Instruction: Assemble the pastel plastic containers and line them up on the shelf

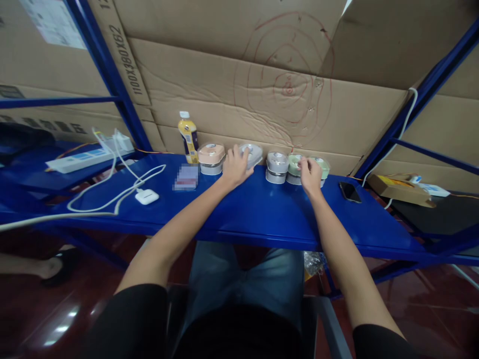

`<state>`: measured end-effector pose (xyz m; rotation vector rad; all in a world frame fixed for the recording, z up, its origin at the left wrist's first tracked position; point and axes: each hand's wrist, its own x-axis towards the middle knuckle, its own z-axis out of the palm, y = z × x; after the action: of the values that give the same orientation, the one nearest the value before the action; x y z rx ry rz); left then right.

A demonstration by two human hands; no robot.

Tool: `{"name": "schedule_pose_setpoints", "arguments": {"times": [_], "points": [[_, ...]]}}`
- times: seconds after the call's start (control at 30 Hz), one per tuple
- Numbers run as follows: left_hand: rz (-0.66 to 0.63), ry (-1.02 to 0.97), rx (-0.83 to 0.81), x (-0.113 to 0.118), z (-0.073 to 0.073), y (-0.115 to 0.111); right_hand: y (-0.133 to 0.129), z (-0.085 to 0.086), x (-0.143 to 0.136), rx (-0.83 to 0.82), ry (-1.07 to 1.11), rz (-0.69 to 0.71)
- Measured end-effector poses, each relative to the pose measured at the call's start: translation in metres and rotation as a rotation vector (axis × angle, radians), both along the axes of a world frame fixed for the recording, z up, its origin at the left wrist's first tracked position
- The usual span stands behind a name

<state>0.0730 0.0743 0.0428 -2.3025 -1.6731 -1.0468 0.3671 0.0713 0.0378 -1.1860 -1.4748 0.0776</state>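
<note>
At the back of the blue table, my left hand (235,167) is closed on a pale grey lidded tub (253,154), which looks tilted. Just left of that hand is a peach-topped tub (211,154) with a clear lid. A grey double-layered tub (277,167) stands upright between my hands. My right hand (310,174) has its fingers curled in front of two green-topped tubs, one green tub (294,164) to its left and another green tub (324,167) partly hidden behind it. Whether its fingers hold anything is hidden.
A yellow drink bottle (189,139) and a blurred packet (186,177) are to the left. White cables (112,199) and a white earbud case (147,197) lie farther left. A phone (350,192) lies at the right. Cardboard (209,89) walls the back; blue posts flank the table (254,214).
</note>
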Motion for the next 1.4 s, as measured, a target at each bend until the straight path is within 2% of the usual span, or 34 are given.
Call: {"name": "schedule_pose_setpoints", "arguments": {"times": [0.13, 0.2, 0.27, 0.37, 0.53, 0.67, 0.8, 0.97, 1.17, 1.27, 1.4], "points": [[-0.427, 0.105, 0.014, -0.018, -0.012, -0.023, -0.019, 0.003, -0.019, 0.037, -0.216, 0.257], [-0.580, 0.118, 0.004, -0.023, -0.022, -0.034, -0.027, 0.000, -0.032, 0.028, -0.392, 0.410], [-0.663, 0.107, -0.003, -0.025, -0.032, -0.040, -0.031, -0.007, -0.044, -0.041, -0.543, 0.511], [-0.713, 0.065, -0.025, -0.023, -0.046, -0.043, -0.033, -0.016, -0.056, -0.175, -0.660, 0.545], [-0.681, -0.087, -0.185, -0.017, -0.061, -0.036, -0.035, -0.022, -0.065, -0.236, -0.721, 0.506], [-0.635, -0.242, -0.332, -0.018, -0.067, -0.030, -0.035, -0.023, -0.066, -0.226, -0.665, 0.507], [-0.615, -0.183, -0.271, -0.025, -0.064, -0.031, -0.027, -0.019, -0.055, -0.196, -0.500, 0.493], [-0.631, -0.038, -0.222, -0.029, -0.057, -0.037, -0.021, -0.003, -0.021, -0.287, -0.368, 0.317], [-0.545, -0.106, -0.186, -0.038, -0.053, -0.031, -0.016, 0.006, 0.008, -0.596, -0.494, 0.210], [-0.413, -0.145, -0.178, -0.053, -0.050, -0.021, -0.012, 0.004, 0.014, -0.635, -0.587, 0.193], [-0.280, -0.114, -0.249, -0.068, -0.049, -0.011, -0.009, 0.000, 0.017, -0.673, -0.678, 0.194]]}}
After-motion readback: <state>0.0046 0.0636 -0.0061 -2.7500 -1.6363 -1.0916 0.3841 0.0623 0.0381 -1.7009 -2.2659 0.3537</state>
